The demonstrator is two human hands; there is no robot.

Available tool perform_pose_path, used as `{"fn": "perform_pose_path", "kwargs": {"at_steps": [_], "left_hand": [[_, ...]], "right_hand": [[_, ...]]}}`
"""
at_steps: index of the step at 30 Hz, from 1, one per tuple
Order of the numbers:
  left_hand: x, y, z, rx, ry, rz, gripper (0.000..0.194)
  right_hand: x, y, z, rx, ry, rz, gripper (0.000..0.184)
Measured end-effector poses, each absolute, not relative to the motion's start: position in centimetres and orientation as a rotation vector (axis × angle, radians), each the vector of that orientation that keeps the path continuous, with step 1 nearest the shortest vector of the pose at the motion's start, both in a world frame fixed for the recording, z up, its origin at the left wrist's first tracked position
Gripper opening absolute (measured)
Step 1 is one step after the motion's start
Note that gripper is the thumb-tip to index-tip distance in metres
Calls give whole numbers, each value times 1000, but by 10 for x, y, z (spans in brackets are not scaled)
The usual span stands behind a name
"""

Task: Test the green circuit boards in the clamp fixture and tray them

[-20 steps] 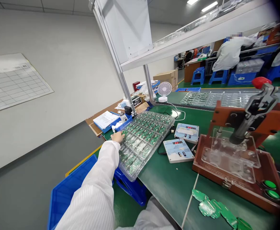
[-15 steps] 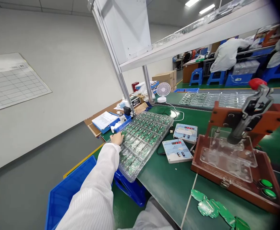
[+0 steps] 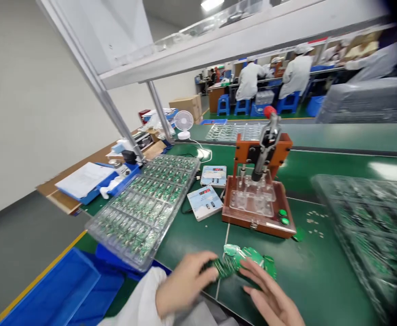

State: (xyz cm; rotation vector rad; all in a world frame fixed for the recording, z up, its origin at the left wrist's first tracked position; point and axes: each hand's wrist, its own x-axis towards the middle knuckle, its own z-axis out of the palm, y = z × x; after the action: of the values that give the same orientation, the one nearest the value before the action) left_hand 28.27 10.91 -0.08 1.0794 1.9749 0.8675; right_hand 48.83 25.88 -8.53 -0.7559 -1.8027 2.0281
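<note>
My left hand (image 3: 184, 283) is at the front edge of the green bench, fingers pinched on a dark green circuit board (image 3: 222, 267). My right hand (image 3: 273, 299) lies just right of it, fingers stretched out, its fingertips at a small pile of light green boards (image 3: 252, 258). Whether they touch the pile I cannot tell. A clear tray of several green boards (image 3: 144, 208) sits to the left, overhanging the bench edge. Behind the pile stands a brown test fixture (image 3: 257, 199) with a clear plate, green buttons and a red-knobbed lever (image 3: 269, 111).
Two small meter boxes (image 3: 205, 202) lie left of the fixture. A blurred stack of clear trays (image 3: 371, 217) fills the right side. Blue bins (image 3: 59, 294) sit below the bench at left. A small white fan (image 3: 184, 122) stands at the back. People in white coats (image 3: 249, 81) work far behind.
My left hand has come back from the clear tray to the front edge, now pinching a board. My right hand has entered the view. The view has swung to the right.
</note>
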Motion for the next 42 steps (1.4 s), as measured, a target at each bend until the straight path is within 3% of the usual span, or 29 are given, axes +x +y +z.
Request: {"fn": "perform_pose_path", "kwargs": {"at_steps": [3,8,13,18,21,24,27,31,35,39,42], "left_hand": [[320,123,-8,1147,1888,770,24],[323,131,-14,1219,1855,725,27],[313,129,-23,1201,1870,704,34],[280,135,-39,1305,2109,854,25],[264,148,-52,1529,2330,867,26],[261,163,-62,1692,2464,784,27],[267,168,-64,1721,2440,724,24],[271,157,-59,1664,2316,800,40],[271,141,-62,1589,2312,944,27],[273,136,-69,1470,2380,1125,10],[276,134,-70,1433,2424,1168,17]], "right_hand": [[482,256,-86,-725,-1812,2153,54],[491,251,-93,-857,-1802,2063,43],[499,258,-84,-1025,-1657,1944,52],[520,291,-81,-1133,-1872,1363,45],[528,307,-89,-1027,-2129,871,34],[528,313,-98,-869,-2350,650,34],[527,312,-100,-770,-2500,602,35],[530,307,-94,-703,-2622,659,45],[532,307,-95,-710,-2587,715,52],[535,311,-100,-798,-2433,732,41],[540,315,-104,-888,-2305,787,34]]}}
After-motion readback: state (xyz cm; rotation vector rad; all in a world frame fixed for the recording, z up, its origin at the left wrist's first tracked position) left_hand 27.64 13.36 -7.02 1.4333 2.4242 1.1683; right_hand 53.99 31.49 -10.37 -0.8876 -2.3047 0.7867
